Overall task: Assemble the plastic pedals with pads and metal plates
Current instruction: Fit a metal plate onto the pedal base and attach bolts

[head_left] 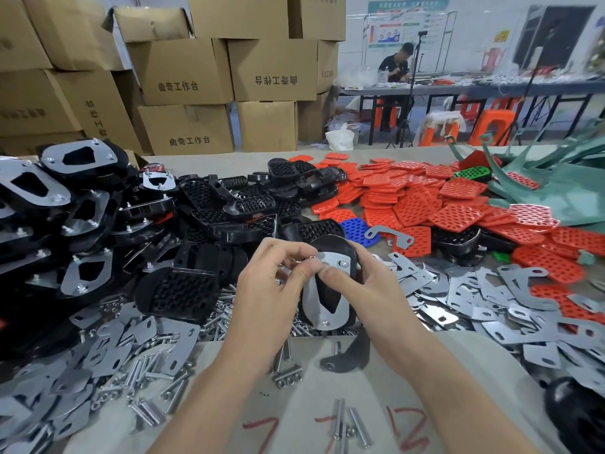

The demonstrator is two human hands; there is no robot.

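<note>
Stacked cardboard boxes (183,70) stand behind the far edge of a worktop (311,398) strewn with parts. Above its middle, toward the near edge, both hands hold up a black pedal (334,245) with a metal plate (311,303) laid on its face. The right hand (370,290) grips the pedal, thumb lying on the plate and fingers curled round the right rim. The left hand (268,290) has its fingers curled, the tips pinching a small metal part (312,257) at the plate's upper corner; what part it is I cannot tell. Heaped pedals (203,198) lie toward the left edge, red pads (425,204) toward the far right corner, loose plates (491,309) along the right edge, and bolts (144,375) by the near left corner.
</note>
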